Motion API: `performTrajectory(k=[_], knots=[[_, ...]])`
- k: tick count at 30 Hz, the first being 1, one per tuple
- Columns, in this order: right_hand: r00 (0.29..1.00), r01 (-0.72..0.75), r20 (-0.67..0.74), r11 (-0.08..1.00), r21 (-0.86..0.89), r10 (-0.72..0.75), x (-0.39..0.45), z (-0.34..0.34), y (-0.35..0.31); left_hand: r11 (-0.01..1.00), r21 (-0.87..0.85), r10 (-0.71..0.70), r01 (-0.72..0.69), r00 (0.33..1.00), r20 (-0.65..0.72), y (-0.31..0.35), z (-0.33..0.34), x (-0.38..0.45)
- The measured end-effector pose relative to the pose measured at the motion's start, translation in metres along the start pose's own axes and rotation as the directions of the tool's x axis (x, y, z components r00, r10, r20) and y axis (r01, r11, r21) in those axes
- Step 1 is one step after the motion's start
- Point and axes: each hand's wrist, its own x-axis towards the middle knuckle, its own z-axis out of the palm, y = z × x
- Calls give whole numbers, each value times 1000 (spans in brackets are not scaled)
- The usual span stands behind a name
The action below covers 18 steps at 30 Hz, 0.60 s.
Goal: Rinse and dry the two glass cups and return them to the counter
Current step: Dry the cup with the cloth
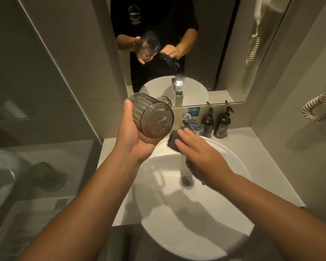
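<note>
Head view: left hand (134,137) is gripping a ribbed smoky glass cup (151,115), tilted, over the white round basin (234,219). Right hand (200,157) is clutching a dark cloth (173,141) beside it. Chrome faucet (191,123) and two dark pump bottles (215,123) are standing far right.

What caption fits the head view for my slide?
Left hand holds a ribbed glass tilted over the sink; right hand holds a dark cloth beside it.
</note>
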Motion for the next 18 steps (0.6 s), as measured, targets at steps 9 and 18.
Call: performTrajectory(k=[9, 18], knots=[[962, 86, -259, 996, -31, -91, 42, -41, -3, 996, -17, -81, 83, 992, 96, -10, 5, 4], [963, 100, -245, 994, -54, -110, 34, -6, -1, 993, 19, -122, 121, 987, 104, -11, -3, 1]])
